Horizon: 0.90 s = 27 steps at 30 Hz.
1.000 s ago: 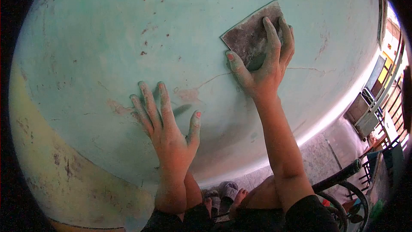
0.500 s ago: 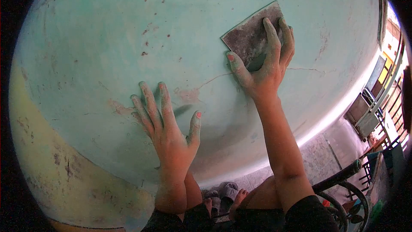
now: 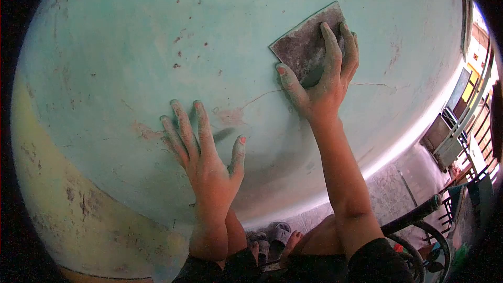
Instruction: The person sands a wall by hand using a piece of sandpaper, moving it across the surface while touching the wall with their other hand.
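In the head view a pale green wall (image 3: pixel 131 47) with chips, stains and a thin crack fills most of the scene. My right hand (image 3: pixel 330 76) grips a dusty grey-brown sheet of sandpaper (image 3: pixel 304 44), pressed against the wall just above the crack. Its thumb is on the sheet's lower left edge and its fingers lie over the right side. Lower and to the left, my left hand (image 3: pixel 207 160) rests on the wall with fingers spread, holding nothing. Pale dust coats both hands.
A yellowish lower band (image 3: pixel 78 204) of the wall runs along the lower left. At the lower right are a dark curved metal rail (image 3: pixel 414 215) and a tiled floor (image 3: pixel 385 194). Grey slippers (image 3: pixel 277 233) and bare feet show below. Railings stand farther right.
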Each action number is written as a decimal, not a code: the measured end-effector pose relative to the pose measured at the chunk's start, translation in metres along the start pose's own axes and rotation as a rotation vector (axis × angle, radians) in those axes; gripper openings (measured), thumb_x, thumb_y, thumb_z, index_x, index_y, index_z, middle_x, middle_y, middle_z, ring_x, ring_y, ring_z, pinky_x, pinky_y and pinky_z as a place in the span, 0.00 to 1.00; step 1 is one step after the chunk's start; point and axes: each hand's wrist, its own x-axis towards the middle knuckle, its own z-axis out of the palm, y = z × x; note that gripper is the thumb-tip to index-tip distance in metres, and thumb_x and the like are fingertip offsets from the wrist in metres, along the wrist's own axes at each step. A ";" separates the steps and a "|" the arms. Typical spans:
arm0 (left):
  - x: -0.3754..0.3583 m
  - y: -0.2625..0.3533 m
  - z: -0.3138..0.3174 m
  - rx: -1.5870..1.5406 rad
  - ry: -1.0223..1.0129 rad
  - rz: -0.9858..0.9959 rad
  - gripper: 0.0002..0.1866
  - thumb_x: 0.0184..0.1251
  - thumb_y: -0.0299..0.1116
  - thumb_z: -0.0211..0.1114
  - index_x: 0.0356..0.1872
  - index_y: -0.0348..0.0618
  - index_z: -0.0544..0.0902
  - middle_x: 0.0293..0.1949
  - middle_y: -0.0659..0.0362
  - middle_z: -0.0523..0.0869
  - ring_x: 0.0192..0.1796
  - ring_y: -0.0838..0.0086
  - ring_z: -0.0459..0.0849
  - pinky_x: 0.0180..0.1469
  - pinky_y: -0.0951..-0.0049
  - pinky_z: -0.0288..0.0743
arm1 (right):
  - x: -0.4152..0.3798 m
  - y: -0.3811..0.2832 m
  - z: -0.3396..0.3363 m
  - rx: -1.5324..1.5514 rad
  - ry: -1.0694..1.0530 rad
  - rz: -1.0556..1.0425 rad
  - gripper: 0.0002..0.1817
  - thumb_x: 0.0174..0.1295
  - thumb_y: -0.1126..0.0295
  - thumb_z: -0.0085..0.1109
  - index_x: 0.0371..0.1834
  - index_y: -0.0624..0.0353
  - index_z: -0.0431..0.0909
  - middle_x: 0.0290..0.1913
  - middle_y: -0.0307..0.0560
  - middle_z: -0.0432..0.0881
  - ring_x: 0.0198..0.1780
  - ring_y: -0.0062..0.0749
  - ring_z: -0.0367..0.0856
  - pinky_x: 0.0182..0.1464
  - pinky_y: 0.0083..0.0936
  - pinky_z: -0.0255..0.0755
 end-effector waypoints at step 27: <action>0.001 0.000 0.001 -0.019 -0.003 -0.003 0.43 0.67 0.52 0.62 0.77 0.43 0.56 0.78 0.39 0.50 0.77 0.33 0.44 0.73 0.32 0.40 | 0.001 -0.001 -0.003 -0.044 -0.037 -0.008 0.49 0.46 0.44 0.76 0.71 0.54 0.67 0.72 0.64 0.60 0.74 0.60 0.54 0.72 0.56 0.53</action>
